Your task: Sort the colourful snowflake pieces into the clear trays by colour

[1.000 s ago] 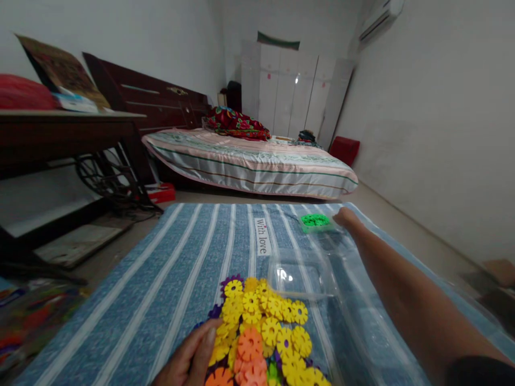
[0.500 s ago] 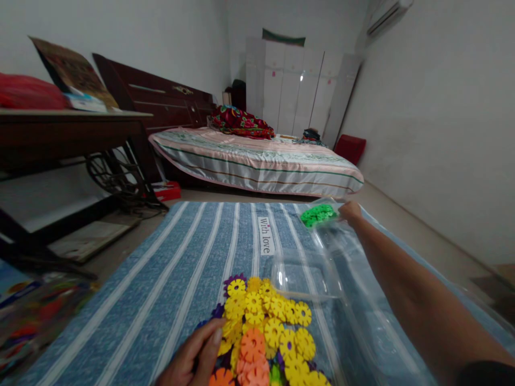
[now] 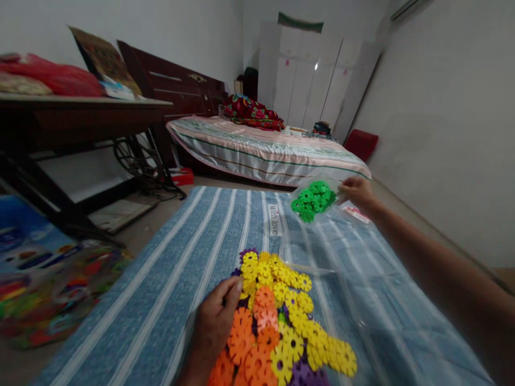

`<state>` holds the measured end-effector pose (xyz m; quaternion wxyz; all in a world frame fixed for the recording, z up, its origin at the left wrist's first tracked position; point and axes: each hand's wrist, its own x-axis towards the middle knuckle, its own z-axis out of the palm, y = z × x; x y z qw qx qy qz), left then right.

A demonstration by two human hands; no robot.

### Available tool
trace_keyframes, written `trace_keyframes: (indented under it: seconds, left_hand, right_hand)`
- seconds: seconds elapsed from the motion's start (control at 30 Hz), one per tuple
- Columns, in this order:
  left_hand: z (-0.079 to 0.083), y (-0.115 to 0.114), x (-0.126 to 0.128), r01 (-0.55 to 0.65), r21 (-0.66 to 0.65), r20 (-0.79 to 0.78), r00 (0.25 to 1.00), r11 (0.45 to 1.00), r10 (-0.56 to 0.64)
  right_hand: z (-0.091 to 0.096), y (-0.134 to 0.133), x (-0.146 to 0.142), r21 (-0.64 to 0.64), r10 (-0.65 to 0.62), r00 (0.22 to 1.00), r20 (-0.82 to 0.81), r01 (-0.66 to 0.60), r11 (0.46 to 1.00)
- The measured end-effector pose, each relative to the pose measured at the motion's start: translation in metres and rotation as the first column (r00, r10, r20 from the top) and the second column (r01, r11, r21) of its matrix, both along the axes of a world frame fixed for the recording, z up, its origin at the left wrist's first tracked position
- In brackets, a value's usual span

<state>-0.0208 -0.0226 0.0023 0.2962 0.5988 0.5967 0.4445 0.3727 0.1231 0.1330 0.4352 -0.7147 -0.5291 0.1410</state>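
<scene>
The left hand [image 3: 215,316], half curled, touches the yellow and orange pieces [image 3: 263,300] on the desk [image 3: 164,273] — whether it grips one, I can't tell. Beyond, the clear container [image 3: 301,188] of green pieces [image 3: 316,198] has risen and tilted — its edge now pinched by the right hand [image 3: 357,190], apart from the heap.

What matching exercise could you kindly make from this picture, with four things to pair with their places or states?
Column one:
1. Left hand
2. Right hand
3. Green pieces
4. Red flowered bundle

Column two:
A. Inside the clear container
B. On the bed
C. At the edge of the pile with yellow pieces
D. Grasping the clear container by its side

Right pairs: 1-C, 2-D, 3-A, 4-B.
</scene>
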Motion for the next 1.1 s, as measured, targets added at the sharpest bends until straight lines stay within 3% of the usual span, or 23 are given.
trace_keyframes:
  seconds: [0.13, 0.3, 0.43, 0.57, 0.67, 0.77, 0.9, 1.0, 1.1]
  left_hand:
    - [0.003, -0.003, 0.005, 0.015, -0.009, 0.018, 1.0, 1.0, -0.015]
    - [0.002, -0.004, 0.006, 0.064, -0.013, 0.084, 0.994, 0.998, -0.063]
    - [-0.001, -0.004, 0.005, 0.07, 0.0, 0.146, 0.987, 0.998, -0.07]
    - [-0.006, -0.002, 0.004, 0.08, 0.005, 0.164, 0.983, 0.997, -0.08]
    - [-0.008, 0.0, 0.004, 0.075, 0.014, 0.191, 0.979, 0.997, -0.077]
    - [-0.008, 0.001, 0.005, 0.058, 0.028, 0.193, 0.979, 0.998, -0.062]
    - [-0.004, 0.001, 0.005, 0.072, 0.041, 0.169, 0.982, 0.997, -0.078]
    - [-0.001, -0.001, 0.004, 0.094, 0.05, 0.155, 0.983, 0.994, -0.101]
    - [0.002, -0.002, 0.003, 0.109, 0.045, 0.14, 0.984, 0.993, -0.114]
  right_hand:
    - [0.006, -0.054, -0.042, 0.092, 0.157, 0.981, 0.117, -0.168, 0.981]
    - [-0.003, -0.122, -0.099, 0.136, 0.188, 0.922, 0.339, -0.246, 0.96]
    - [-0.022, -0.163, -0.137, 0.261, 0.113, 0.819, 0.562, -0.306, 0.915]
    - [-0.033, -0.187, -0.156, 0.408, -0.02, 0.681, 0.732, -0.414, 0.814]
    - [-0.032, -0.195, -0.16, 0.44, -0.066, 0.621, 0.781, -0.472, 0.764]
    - [-0.026, -0.198, -0.161, 0.496, -0.13, 0.643, 0.755, -0.43, 0.754]
    - [-0.022, -0.199, -0.164, 0.496, -0.101, 0.672, 0.734, -0.429, 0.755]
    - [-0.017, -0.181, -0.153, 0.457, -0.084, 0.762, 0.643, -0.293, 0.84]
    - [-0.006, -0.137, -0.122, 0.242, -0.081, 0.885, 0.458, -0.036, 0.97]
